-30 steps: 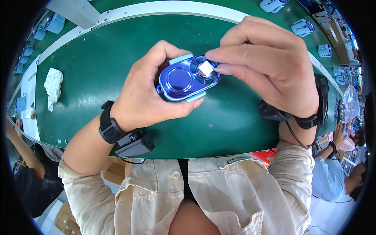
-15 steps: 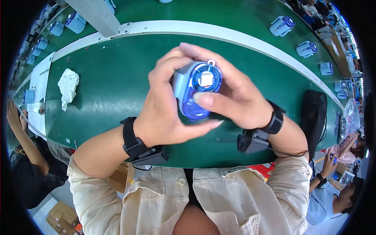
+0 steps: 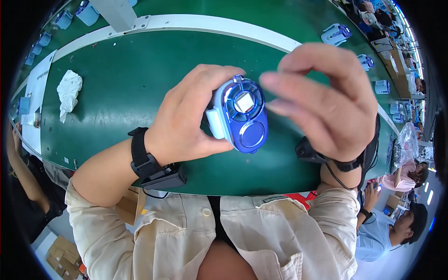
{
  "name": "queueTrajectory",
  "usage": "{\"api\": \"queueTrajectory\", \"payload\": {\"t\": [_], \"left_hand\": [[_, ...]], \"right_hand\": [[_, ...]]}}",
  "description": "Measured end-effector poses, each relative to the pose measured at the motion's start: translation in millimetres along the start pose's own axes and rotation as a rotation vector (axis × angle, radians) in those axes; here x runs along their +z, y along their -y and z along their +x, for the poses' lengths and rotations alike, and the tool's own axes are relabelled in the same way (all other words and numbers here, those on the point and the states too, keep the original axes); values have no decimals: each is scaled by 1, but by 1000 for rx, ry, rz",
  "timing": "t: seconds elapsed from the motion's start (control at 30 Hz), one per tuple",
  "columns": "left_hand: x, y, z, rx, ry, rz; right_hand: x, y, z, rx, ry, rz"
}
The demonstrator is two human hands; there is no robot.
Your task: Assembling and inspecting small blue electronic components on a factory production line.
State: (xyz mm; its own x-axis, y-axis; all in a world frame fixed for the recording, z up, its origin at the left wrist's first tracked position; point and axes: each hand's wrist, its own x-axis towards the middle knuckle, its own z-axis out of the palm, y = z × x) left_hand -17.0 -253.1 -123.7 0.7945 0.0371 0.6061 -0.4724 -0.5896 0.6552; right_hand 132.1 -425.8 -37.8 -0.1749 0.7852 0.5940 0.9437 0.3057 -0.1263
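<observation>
My left hand [image 3: 182, 112] is wrapped round a light-blue, jug-shaped item with a glossy blue top [image 3: 252, 134], held above the green table. The top faces up toward me. It has a round spoked ring with a white square in its middle, a smooth round disc below that, and a small loop at the far edge. My right hand [image 3: 326, 98] is off the item, just to its right, smeared by motion. Its fingers are bent and apart, and nothing shows between them.
A crumpled white cloth or tissue [image 3: 69, 93] lies at the table's left. A white rail [image 3: 205, 22] borders the far side; beyond it stand several similar light-blue items [image 3: 335, 34]. A dark mesh pouch lies at the right, partly behind my arm. Other people sit on both sides.
My right hand has let go of the jug-shaped item and moved away to the right. My left hand keeps hold. The item has turned slightly, and its round disc is now uncovered.
</observation>
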Motion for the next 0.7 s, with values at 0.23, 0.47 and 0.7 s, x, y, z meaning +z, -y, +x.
{"api": "queueTrajectory", "payload": {"t": [0.23, 0.47, 0.7], "left_hand": [[2, -1, 2, 19, 9, 52], [5, 2, 1, -8, 6, 71], [5, -1, 0, -40, -6, 115]], "right_hand": [[14, 11, 4, -141, -18, -216], [19, 9, 1, -166, -34, -273], [23, 7, 0, -207, -11, -295]]}}
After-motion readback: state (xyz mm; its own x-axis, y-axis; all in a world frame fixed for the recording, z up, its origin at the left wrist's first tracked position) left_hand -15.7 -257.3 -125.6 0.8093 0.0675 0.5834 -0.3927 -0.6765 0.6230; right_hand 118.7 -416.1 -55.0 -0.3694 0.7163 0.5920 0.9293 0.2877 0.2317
